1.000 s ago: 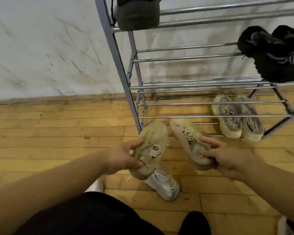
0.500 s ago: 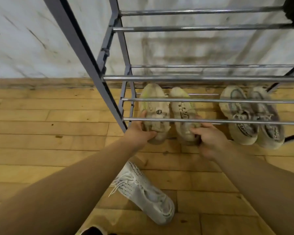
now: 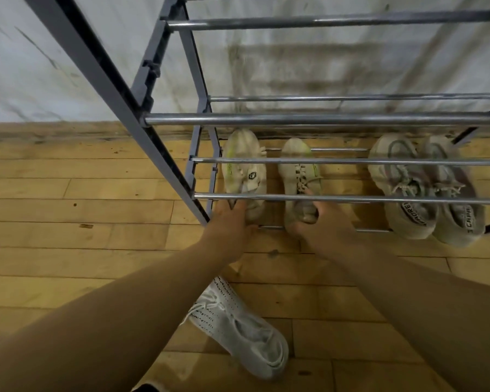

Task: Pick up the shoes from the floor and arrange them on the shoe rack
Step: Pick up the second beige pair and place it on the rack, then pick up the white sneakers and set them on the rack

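Note:
Two beige sneakers with yellow-green trim lie side by side on the bottom tier of the grey metal shoe rack (image 3: 323,119), toes toward the wall. My left hand (image 3: 232,222) rests at the heel of the left beige sneaker (image 3: 244,171), fingers on it. My right hand (image 3: 320,224) grips the heel of the right beige sneaker (image 3: 299,176), thumb inside the opening. A white knit sneaker (image 3: 244,332) lies on the wooden floor below my left forearm, which covers part of it.
A second pair of grey-beige sneakers (image 3: 425,188) sits on the same bottom tier to the right. Chrome rack bars (image 3: 351,198) cross above the shoes. A stained white wall (image 3: 68,66) stands behind the rack. Wooden floorboards (image 3: 68,222) stretch to the left.
Both hands carried the beige sneakers from above the floor into the bottom tier and pushed them deeper. The sneakers now sit a little apart. The camera has moved lower and closer.

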